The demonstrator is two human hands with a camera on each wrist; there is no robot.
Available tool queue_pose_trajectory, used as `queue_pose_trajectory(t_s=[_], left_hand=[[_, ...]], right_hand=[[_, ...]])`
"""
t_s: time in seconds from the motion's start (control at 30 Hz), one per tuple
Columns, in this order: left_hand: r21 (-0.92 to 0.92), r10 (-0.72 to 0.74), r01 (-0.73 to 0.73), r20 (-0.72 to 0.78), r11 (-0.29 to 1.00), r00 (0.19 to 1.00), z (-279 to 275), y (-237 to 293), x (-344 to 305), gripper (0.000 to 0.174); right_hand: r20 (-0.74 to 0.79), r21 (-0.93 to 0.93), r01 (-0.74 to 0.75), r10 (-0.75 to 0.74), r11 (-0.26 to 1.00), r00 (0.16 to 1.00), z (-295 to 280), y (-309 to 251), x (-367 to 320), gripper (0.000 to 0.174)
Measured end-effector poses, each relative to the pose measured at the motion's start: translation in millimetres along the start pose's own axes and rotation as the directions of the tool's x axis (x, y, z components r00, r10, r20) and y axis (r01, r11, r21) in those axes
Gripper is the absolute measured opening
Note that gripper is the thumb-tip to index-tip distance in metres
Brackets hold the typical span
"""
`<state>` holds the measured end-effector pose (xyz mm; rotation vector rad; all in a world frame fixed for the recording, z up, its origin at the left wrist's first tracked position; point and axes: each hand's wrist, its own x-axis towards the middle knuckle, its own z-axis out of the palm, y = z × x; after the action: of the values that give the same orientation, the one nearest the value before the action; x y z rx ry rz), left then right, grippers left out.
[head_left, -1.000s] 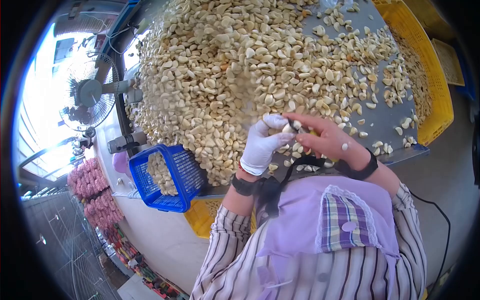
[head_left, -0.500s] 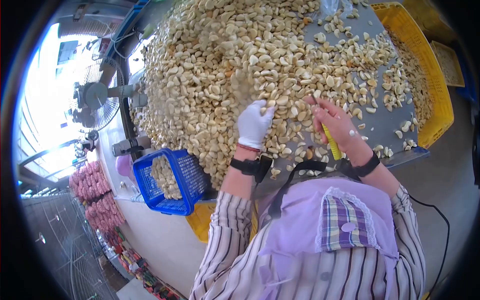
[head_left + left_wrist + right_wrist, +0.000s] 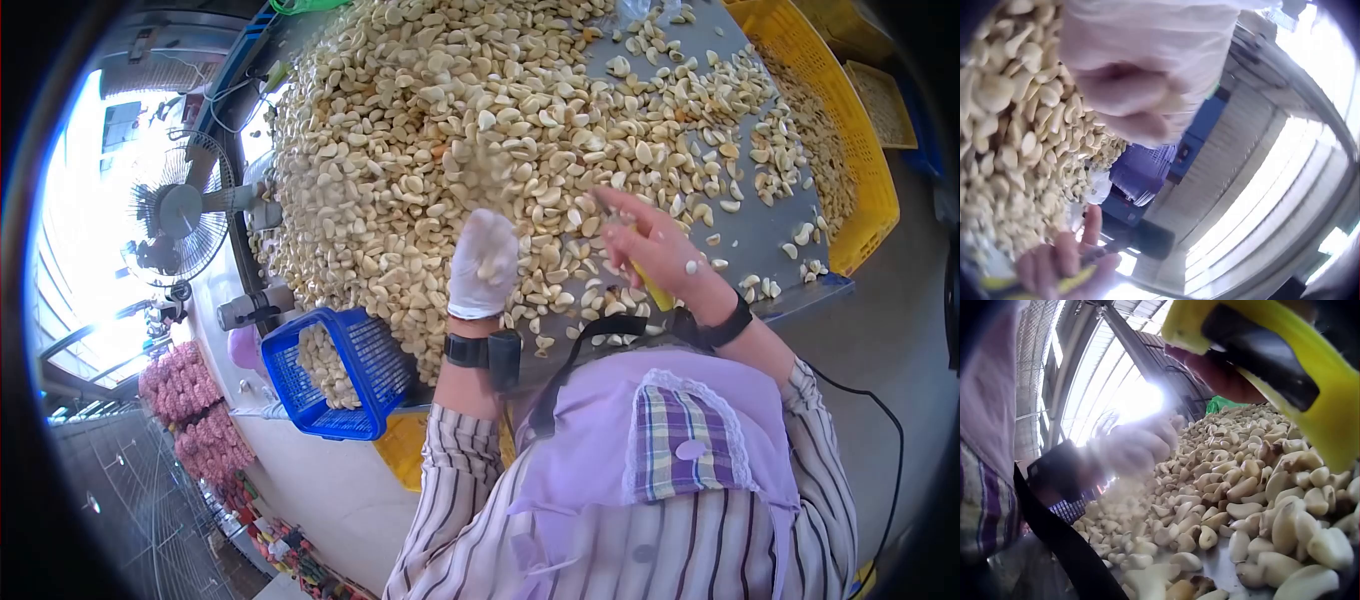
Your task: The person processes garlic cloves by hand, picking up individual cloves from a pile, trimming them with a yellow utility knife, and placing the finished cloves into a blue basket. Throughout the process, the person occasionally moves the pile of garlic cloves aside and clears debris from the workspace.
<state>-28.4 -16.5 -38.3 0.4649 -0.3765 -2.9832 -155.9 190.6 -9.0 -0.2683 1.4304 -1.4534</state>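
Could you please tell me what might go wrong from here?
The bare right hand grips the yellow tool; if that is sharp, a slip might cut it. Loose cloves near the front edge of the table could roll off. The blue basket, with cloves inside, also sits at the edge, so a knock might tip it.

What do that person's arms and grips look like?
The left grip wears a white glove; the right grip is bare. Black wristbands show on both sides, the left one with a boxy dark piece. The sleeves are pale with dark stripes.
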Motion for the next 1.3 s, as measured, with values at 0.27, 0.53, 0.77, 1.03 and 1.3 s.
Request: queue_pose_trajectory(t_s=[0.27,0.53,0.77,1.03,1.3], left_hand=[[0.475,0.268,0.148,0.196,-0.868,0.943,1,-40,58,0.017],[0.992,0.159,0.080,-0.095,0.098,0.983,2,-5,35,0.029],[0.519,0.031,0.076,-0.195,0.852,0.980,29,-23,1,0.027],[0.726,0.224,0.000,-0.212,0.688,0.951,46,-43,-10,0.029],[0.761,0.269,-0.047,-0.169,0.647,0.948,39,-47,-7,0.030]], right_hand=[[-0.154,0.236,0.061,-0.025,0.970,0.988,-13,4,3,0.042],[-0.208,0.201,0.110,-0.068,0.973,0.976,-24,10,-4,0.041],[0.013,-0.057,0.121,-0.120,0.991,0.993,7,-3,-10,0.051],[0.139,-0.229,0.135,-0.105,0.964,0.985,15,-1,-13,0.065],[0.178,-0.104,0.088,-0.069,0.991,0.982,11,-2,-12,0.055]])
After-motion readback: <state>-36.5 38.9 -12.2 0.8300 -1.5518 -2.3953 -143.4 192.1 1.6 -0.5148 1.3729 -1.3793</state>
